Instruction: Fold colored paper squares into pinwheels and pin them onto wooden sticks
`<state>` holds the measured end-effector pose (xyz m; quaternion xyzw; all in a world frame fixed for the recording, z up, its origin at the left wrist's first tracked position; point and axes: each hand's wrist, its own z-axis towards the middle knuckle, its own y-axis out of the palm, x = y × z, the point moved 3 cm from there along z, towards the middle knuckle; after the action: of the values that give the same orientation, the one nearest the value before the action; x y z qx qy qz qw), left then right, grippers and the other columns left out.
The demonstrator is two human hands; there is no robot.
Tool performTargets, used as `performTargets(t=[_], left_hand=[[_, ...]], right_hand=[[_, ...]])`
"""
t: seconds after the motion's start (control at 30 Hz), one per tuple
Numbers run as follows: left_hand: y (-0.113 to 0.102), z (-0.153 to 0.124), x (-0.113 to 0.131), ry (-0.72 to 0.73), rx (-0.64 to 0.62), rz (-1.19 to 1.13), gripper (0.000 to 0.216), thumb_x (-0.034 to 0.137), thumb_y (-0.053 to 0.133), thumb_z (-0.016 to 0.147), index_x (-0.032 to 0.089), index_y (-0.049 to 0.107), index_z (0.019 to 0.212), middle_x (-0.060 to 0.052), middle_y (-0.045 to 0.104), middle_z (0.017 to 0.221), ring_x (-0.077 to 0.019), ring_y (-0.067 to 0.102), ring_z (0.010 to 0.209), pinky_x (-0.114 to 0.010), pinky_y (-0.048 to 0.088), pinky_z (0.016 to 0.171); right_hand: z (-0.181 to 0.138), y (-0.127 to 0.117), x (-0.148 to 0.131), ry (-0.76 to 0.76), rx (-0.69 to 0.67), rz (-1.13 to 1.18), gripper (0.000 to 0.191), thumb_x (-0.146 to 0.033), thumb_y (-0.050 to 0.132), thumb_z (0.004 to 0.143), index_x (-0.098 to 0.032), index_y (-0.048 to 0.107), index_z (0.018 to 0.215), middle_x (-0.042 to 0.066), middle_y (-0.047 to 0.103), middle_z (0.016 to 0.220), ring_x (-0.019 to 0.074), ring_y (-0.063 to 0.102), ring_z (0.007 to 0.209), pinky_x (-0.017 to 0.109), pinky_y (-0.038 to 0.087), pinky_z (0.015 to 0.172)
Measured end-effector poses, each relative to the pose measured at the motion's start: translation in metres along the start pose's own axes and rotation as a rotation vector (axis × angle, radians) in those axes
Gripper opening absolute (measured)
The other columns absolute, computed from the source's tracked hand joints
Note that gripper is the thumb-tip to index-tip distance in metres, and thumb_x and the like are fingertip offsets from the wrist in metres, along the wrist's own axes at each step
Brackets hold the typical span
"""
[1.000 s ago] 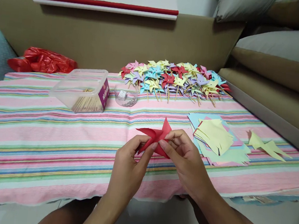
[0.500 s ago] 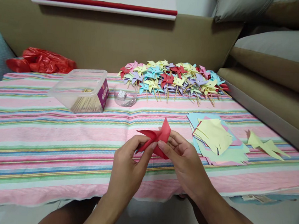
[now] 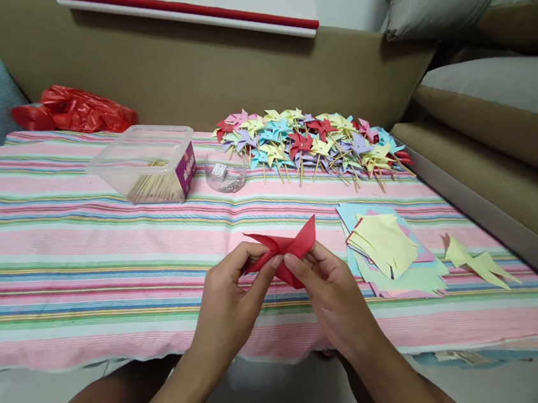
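The left hand (image 3: 234, 281) and right hand (image 3: 337, 289) are each pinched on a partly folded red paper piece (image 3: 299, 246), near its middle. The piece is held left of the paper stack (image 3: 382, 247). Beyond the stack lie coloured pinwheels (image 3: 320, 144); to its right, a yellow cut sheet (image 3: 476, 263); farther left, a clear tub (image 3: 186, 170) containing sticks (image 3: 158, 186).

the folded paper (image 3: 296, 246) is plain red. the cloth (image 3: 102, 235) is striped pink, white, green and blue. the pinwheels (image 3: 321, 147) are yellow, blue, purple, pink and red.
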<state>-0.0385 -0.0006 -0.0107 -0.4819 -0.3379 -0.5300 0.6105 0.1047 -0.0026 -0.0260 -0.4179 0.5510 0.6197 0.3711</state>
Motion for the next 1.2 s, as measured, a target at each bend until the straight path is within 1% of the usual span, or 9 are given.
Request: performTargets(t=[0.13,0.27,0.6,0.77,0.93,1.0,1.07,1.13,1.2], left_hand=[[0.000,0.000,0.000,-0.008,-0.005,-0.004,0.010,0.030,0.063,0.095,0.022,0.063,0.088,0.003,0.065,0.081,-0.0126,0.059,0.075,-0.024,0.046,0.070],[0.001,0.001,-0.001,-0.017,-0.007,-0.020,0.011,0.031,0.062,0.095,0.022,0.063,0.088,0.002,0.064,0.081,-0.0131,0.058,0.074,-0.025,0.045,0.068],[-0.001,0.000,-0.003,-0.039,-0.017,0.016,0.015,0.032,0.061,0.095,0.022,0.061,0.084,0.000,0.064,0.080,-0.0156,0.057,0.075,-0.028,0.043,0.068],[-0.001,0.000,-0.002,-0.015,-0.017,0.037,0.016,0.031,0.059,0.096,0.022,0.060,0.083,0.002,0.062,0.077,-0.0141,0.054,0.072,-0.027,0.043,0.066],[-0.001,0.000,0.000,0.036,0.007,0.138,0.016,0.028,0.059,0.097,0.022,0.060,0.082,0.003,0.062,0.074,-0.0128,0.055,0.069,-0.024,0.043,0.061],[-0.002,0.001,0.000,0.052,-0.006,0.161,0.010,0.026,0.058,0.097,0.022,0.064,0.089,0.001,0.067,0.080,-0.0136,0.060,0.073,-0.023,0.045,0.062],[-0.004,0.002,0.000,0.101,-0.034,0.171,0.009,0.023,0.058,0.097,0.023,0.067,0.098,-0.001,0.071,0.091,-0.0152,0.065,0.083,-0.024,0.050,0.068],[-0.007,0.004,0.001,0.197,-0.065,0.195,0.014,0.018,0.058,0.096,0.024,0.068,0.104,-0.002,0.073,0.100,-0.0166,0.067,0.092,-0.026,0.052,0.075],[-0.012,0.005,0.005,0.324,-0.087,0.230,0.019,0.013,0.059,0.094,0.025,0.067,0.107,-0.002,0.074,0.102,-0.0174,0.068,0.097,-0.028,0.053,0.080]], right_hand=[[0.002,-0.001,0.001,-0.012,0.020,0.008,0.019,-0.033,0.073,0.089,-0.025,0.071,0.106,0.003,0.075,0.105,0.0190,0.068,0.105,0.032,0.053,0.093],[0.002,-0.001,0.002,-0.026,0.015,0.003,0.018,-0.033,0.072,0.090,-0.026,0.071,0.106,0.003,0.075,0.105,0.0196,0.068,0.106,0.033,0.053,0.093],[0.003,-0.007,0.008,-0.068,0.064,-0.085,0.019,-0.037,0.074,0.087,-0.027,0.072,0.103,0.002,0.075,0.099,0.0192,0.069,0.098,0.032,0.056,0.087],[0.002,-0.006,0.008,-0.073,0.076,-0.109,0.021,-0.039,0.074,0.087,-0.027,0.072,0.104,0.003,0.074,0.099,0.0210,0.069,0.098,0.034,0.057,0.086],[0.001,-0.003,0.004,-0.107,0.073,-0.201,0.016,-0.039,0.070,0.090,-0.026,0.069,0.100,0.002,0.072,0.095,0.0205,0.068,0.093,0.034,0.055,0.084],[0.000,-0.003,0.002,-0.150,0.079,-0.298,0.014,-0.037,0.067,0.092,-0.026,0.068,0.100,0.002,0.071,0.094,0.0202,0.067,0.092,0.033,0.055,0.080],[-0.002,-0.004,-0.004,-0.250,0.090,-0.443,0.009,-0.033,0.062,0.096,-0.026,0.067,0.100,0.002,0.068,0.094,0.0197,0.065,0.091,0.033,0.054,0.078],[-0.005,-0.003,-0.012,-0.426,0.085,-0.607,0.007,-0.026,0.058,0.098,-0.027,0.065,0.100,0.003,0.066,0.096,0.0196,0.064,0.092,0.035,0.053,0.079],[-0.010,-0.002,-0.020,-0.625,0.049,-0.739,0.016,-0.016,0.057,0.096,-0.028,0.064,0.104,0.003,0.066,0.099,0.0203,0.063,0.095,0.038,0.052,0.083]])
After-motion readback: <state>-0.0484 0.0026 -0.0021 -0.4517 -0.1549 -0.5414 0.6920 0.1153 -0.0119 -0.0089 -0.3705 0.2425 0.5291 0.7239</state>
